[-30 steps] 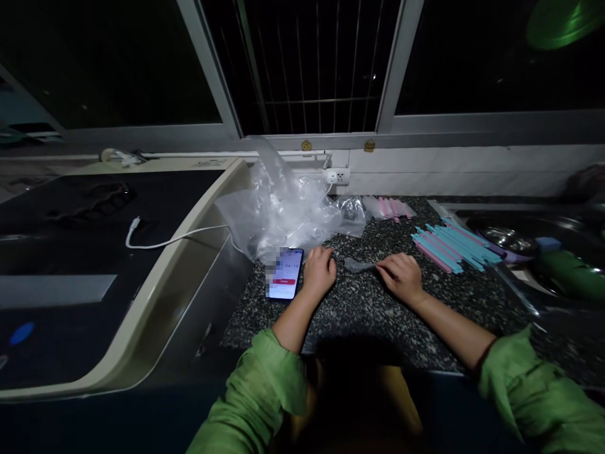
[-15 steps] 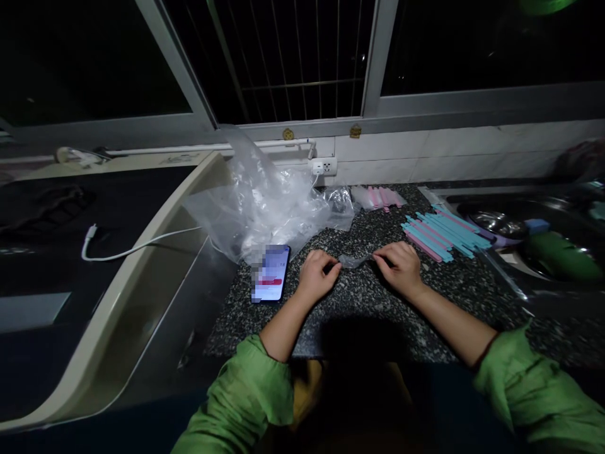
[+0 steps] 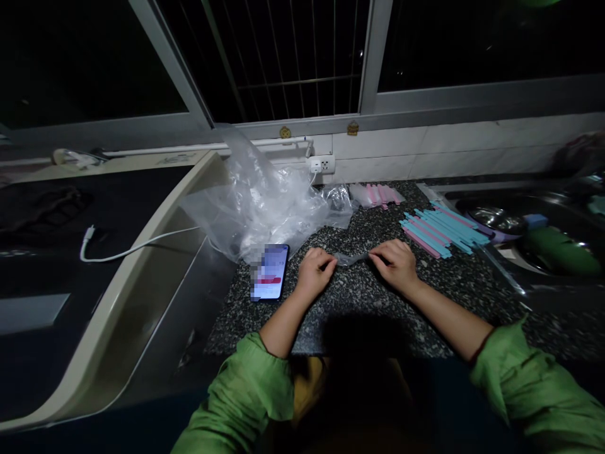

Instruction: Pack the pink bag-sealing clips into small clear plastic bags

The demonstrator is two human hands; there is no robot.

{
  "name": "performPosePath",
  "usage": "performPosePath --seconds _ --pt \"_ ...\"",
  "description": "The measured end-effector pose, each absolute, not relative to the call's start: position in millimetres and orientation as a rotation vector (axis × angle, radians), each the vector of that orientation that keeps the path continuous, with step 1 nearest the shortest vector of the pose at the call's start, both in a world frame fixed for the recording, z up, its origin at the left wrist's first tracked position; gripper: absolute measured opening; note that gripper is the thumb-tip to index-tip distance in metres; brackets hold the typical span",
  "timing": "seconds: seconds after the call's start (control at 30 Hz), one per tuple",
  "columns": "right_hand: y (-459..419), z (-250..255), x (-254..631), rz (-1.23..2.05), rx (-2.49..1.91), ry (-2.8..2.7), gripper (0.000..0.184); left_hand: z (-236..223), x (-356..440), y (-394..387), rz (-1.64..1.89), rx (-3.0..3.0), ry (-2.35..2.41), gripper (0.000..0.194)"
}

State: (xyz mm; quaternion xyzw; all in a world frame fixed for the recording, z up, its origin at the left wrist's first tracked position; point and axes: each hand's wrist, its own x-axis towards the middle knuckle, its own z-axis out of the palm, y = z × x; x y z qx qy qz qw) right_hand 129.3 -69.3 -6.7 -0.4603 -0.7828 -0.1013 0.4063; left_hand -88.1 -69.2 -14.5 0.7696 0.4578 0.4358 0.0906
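A small clear plastic bag (image 3: 350, 259) is stretched between my two hands just above the dark speckled counter (image 3: 350, 296). My left hand (image 3: 314, 272) pinches its left end between thumb and fingers. At the other end, my right hand (image 3: 395, 263) grips it by the fingertips. A phone (image 3: 271, 272) with a lit screen lies left of my left hand. Beyond my right hand rests a pile of flat blue and pink strips (image 3: 442, 230). Whether anything is inside the bag I cannot tell.
A large heap of crumpled clear plastic bags (image 3: 278, 205) fills the back left of the counter. Small bagged pink strips (image 3: 378, 194) lie near the wall. A sink (image 3: 562, 208) holds bowls at the right. A white cable (image 3: 142, 244) crosses the washing machine-like appliance (image 3: 189, 195) at left.
The view has shifted slightly. Both hands keep hold of the plastic bag in nearly the same place, and the bag looks a little differently creased.
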Motion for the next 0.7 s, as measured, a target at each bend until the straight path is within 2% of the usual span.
performPosePath --seconds 0.23,0.7 --pt "-64.8 -6.5 133.4 -0.196 -1.122 -1.958 0.015 -17.1 -92.8 -61.8 1.506 2.236 1.214 0.016" --pt "-67.7 -0.3 131.2 -0.064 -0.996 -1.958 0.012 -16.2 -93.3 -61.1 1.556 1.998 1.128 0.011"
